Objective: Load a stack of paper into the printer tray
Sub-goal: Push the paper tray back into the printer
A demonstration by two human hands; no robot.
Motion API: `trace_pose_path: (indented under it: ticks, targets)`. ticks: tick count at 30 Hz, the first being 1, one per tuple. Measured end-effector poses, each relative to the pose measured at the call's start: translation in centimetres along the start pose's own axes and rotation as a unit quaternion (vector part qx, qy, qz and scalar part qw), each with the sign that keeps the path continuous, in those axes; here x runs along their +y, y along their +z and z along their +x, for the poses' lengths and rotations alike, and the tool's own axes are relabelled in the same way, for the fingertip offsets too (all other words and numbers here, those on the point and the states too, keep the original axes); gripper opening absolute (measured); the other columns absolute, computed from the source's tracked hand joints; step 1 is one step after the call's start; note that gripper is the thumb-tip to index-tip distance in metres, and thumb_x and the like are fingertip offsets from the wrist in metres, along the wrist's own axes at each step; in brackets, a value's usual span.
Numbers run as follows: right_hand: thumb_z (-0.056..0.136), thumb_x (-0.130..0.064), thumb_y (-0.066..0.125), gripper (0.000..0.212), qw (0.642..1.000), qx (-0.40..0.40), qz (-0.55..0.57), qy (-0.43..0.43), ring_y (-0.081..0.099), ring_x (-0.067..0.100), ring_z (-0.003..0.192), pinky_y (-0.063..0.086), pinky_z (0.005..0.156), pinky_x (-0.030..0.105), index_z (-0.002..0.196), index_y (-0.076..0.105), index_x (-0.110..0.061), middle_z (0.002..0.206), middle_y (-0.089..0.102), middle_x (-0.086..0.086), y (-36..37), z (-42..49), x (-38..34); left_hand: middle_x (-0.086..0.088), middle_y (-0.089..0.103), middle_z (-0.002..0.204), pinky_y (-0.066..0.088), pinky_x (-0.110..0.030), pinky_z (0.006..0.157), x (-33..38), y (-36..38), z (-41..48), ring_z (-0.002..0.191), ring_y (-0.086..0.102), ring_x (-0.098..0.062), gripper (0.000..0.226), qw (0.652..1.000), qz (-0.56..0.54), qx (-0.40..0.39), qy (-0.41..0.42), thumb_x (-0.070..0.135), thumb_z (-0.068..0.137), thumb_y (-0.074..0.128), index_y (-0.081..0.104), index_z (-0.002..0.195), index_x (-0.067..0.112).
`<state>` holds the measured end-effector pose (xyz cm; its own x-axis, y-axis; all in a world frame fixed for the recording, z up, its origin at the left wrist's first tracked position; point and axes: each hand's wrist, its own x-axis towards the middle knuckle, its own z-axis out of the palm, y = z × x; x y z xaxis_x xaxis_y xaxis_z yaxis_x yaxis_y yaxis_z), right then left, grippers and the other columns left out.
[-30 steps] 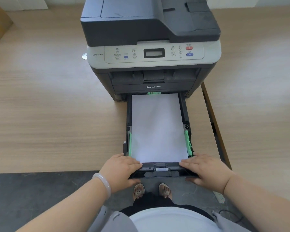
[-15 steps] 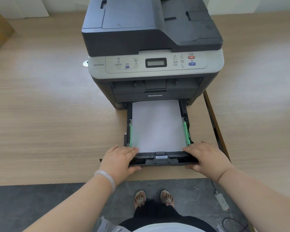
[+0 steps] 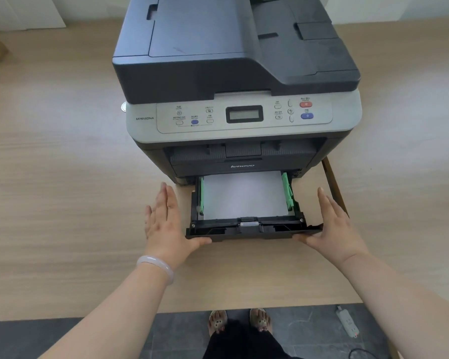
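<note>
Paper [image 3: 244,195] lies flat in the tray [image 3: 252,229], which sticks half out of the printer [image 3: 233,73]. Left hand [image 3: 163,224] and right hand [image 3: 335,226] flank its front corners, fingers spread, thumbs against the front edge, gripping nothing. Its long axis points straight into the printer, both hands equally near.

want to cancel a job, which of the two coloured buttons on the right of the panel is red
The upper one, the red button; the blue button sits directly below it.
</note>
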<state>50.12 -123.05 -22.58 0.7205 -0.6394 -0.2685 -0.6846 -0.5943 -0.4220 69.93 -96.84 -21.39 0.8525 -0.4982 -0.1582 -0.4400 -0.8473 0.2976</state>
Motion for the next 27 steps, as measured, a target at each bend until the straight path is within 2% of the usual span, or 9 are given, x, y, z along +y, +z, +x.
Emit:
trace_pose_path:
  ticks: [4, 7, 11, 13, 15, 17, 20, 23, 27]
  targets:
    - [0.059, -0.049, 0.082, 0.132, 0.998, 0.006, 0.064, 0.017, 0.022, 0.018, 0.143, 0.032, 0.111, 0.038, 0.148, -0.014, -0.035, 0.158, 0.017, -0.004, -0.5, 2.1, -0.2, 0.007, -0.023, 0.157, -0.005, -0.036, 0.12, -0.4, -0.8, 1.6, 0.146, -0.016, -0.016, 0.142, 0.995, -0.101, 0.006, -0.021, 0.055, 0.056, 0.081, -0.022, 0.146, 0.019]
    - [0.056, -0.047, 0.085, 0.138, 0.996, 0.023, 0.083, 0.03, 0.021, 0.014, 0.144, 0.029, 0.113, 0.035, 0.148, -0.016, -0.031, 0.159, 0.013, -0.007, -0.7, 3.8, -0.2, 0.01, -0.02, 0.158, 0.003, -0.037, 0.121, -0.8, -0.7, 3.1, 0.147, -0.011, -0.012, 0.144, 0.987, -0.145, 0.012, -0.063, 0.051, 0.054, 0.085, -0.022, 0.147, 0.023]
    - [0.057, -0.041, 0.087, 0.138, 0.989, 0.042, 0.13, 0.054, 0.021, 0.011, 0.144, 0.026, 0.113, 0.034, 0.148, -0.016, -0.032, 0.159, 0.011, -0.011, -0.8, 6.4, -0.5, 0.008, -0.012, 0.16, 0.005, -0.031, 0.12, -0.6, -0.1, 5.4, 0.147, -0.006, -0.01, 0.144, 0.973, -0.209, 0.036, -0.093, 0.046, 0.055, 0.087, -0.024, 0.146, 0.026]
    - [0.059, -0.034, 0.087, 0.132, 0.984, 0.058, 0.16, 0.056, 0.024, 0.012, 0.142, 0.027, 0.112, 0.034, 0.15, -0.009, -0.032, 0.158, 0.018, -0.009, -0.9, 7.6, -0.7, 0.004, 0.003, 0.161, 0.013, -0.036, 0.121, -0.4, 0.2, 6.8, 0.147, 0.007, -0.015, 0.142, 0.962, -0.249, 0.054, -0.096, 0.041, 0.054, 0.089, -0.018, 0.147, 0.03]
    - [0.061, -0.027, 0.087, 0.116, 0.981, 0.079, 0.175, 0.04, 0.031, 0.015, 0.139, 0.031, 0.106, 0.032, 0.149, 0.011, -0.03, 0.149, 0.034, -0.006, -1.2, 8.5, -1.1, 0.002, 0.025, 0.154, 0.027, -0.042, 0.116, -0.2, 0.4, 7.9, 0.142, 0.024, -0.017, 0.136, 0.948, -0.293, 0.081, -0.097, 0.036, 0.051, 0.09, -0.005, 0.148, 0.035]
    - [0.061, -0.023, 0.087, 0.098, 0.979, 0.085, 0.185, 0.029, 0.038, 0.018, 0.134, 0.034, 0.099, 0.03, 0.14, 0.029, -0.025, 0.135, 0.045, -0.006, -1.5, 8.9, -1.4, 0.003, 0.037, 0.145, 0.033, -0.04, 0.113, -0.1, 0.7, 8.3, 0.136, 0.034, -0.015, 0.127, 0.932, -0.332, 0.1, -0.104, 0.03, 0.049, 0.091, 0.007, 0.144, 0.037]
    - [0.061, -0.019, 0.088, 0.089, 0.975, 0.07, 0.209, 0.033, 0.045, 0.012, 0.126, 0.034, 0.092, 0.025, 0.133, 0.036, -0.02, 0.13, 0.049, -0.005, -1.6, 9.2, -1.5, 0.009, 0.038, 0.139, 0.033, -0.032, 0.11, -0.2, 1.4, 8.3, 0.133, 0.037, -0.009, 0.123, 0.918, -0.368, 0.112, -0.1, 0.021, 0.051, 0.092, 0.011, 0.142, 0.034]
    - [0.061, -0.022, 0.088, 0.082, 0.97, 0.093, 0.217, 0.054, 0.05, 0.014, 0.119, 0.039, 0.088, 0.028, 0.127, 0.039, -0.018, 0.126, 0.051, -0.004, -1.2, 9.8, -1.7, 0.014, 0.038, 0.127, 0.034, -0.028, 0.106, 0.2, 1.8, 8.8, 0.127, 0.042, -0.009, 0.117, 0.909, -0.376, 0.135, -0.114, 0.02, 0.052, 0.091, 0.015, 0.14, 0.027]
    - [0.061, -0.029, 0.087, 0.079, 0.953, 0.143, 0.247, 0.096, 0.054, 0.017, 0.114, 0.048, 0.093, 0.039, 0.124, 0.04, -0.019, 0.124, 0.053, -0.004, -0.4, 10.7, -2.5, 0.0, 0.041, 0.135, 0.04, -0.036, 0.104, 1.5, 2.0, 9.8, 0.122, 0.046, -0.019, 0.112, 0.898, -0.368, 0.165, -0.175, 0.031, 0.051, 0.091, 0.018, 0.136, 0.019]
